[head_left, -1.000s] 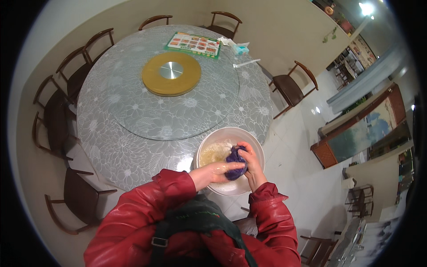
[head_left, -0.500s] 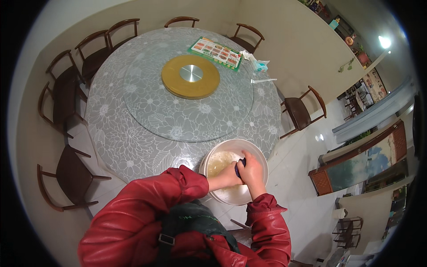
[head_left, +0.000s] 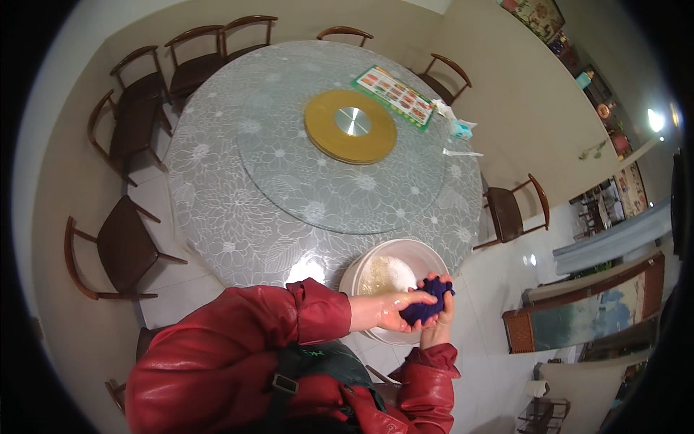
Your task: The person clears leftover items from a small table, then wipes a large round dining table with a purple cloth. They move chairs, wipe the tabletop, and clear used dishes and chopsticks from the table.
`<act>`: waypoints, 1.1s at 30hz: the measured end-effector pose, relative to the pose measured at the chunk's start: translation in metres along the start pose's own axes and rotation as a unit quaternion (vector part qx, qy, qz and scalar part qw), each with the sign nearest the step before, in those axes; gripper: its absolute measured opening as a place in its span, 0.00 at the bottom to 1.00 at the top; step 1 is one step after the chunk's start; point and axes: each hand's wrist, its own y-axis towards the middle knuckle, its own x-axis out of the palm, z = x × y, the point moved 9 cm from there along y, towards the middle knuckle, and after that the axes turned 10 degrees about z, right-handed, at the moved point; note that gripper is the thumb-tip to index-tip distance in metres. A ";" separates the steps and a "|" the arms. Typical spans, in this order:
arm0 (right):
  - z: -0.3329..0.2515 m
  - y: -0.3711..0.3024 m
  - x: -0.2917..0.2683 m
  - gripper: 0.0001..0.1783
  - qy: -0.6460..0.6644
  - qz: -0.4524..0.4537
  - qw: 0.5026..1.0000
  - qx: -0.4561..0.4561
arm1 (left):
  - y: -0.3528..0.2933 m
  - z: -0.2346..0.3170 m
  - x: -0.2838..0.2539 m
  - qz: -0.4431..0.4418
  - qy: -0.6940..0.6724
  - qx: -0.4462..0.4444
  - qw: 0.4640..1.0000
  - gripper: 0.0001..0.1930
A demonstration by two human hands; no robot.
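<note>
A dark purple cloth [head_left: 426, 305] is bunched into a ball between my two hands, above the right side of a white bucket. My left hand [head_left: 396, 309] is closed round its near left side, wet and shiny on the skin. My right hand [head_left: 446, 312] wraps it from the right, with fingertips showing over the top. Inside the bucket [head_left: 350, 278] lies cloudy, yellowish water [head_left: 376, 275] with white foam. The bucket stands at the near edge of a round table. Part of its near rim is hidden behind my hands.
The round table [head_left: 217, 217] has a grey flowered cover and a glass turntable with a gold centre [head_left: 322, 134]. A menu sheet [head_left: 396, 95], a tissue pack [head_left: 460, 129] and a white utensil [head_left: 463, 152] lie at its far right. Wooden chairs [head_left: 126, 239] surround it.
My hands have lifted slightly to the right over the bucket's rim, and more of the purple cloth shows between them. The whole view has shifted, so the table sits farther right.
</note>
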 end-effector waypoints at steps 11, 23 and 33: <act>-0.023 0.019 0.040 0.08 -0.520 0.089 0.849 -0.018 | -0.009 0.045 -0.008 0.092 0.422 0.287 0.855 0.12; 0.000 0.034 0.008 0.17 -0.707 0.143 0.685 -0.103 | 0.005 0.066 -0.035 0.245 0.625 0.338 0.659 0.16; 0.003 0.040 -0.009 0.17 -0.702 0.148 0.690 -0.097 | 0.008 0.067 -0.026 0.285 0.724 0.393 0.491 0.14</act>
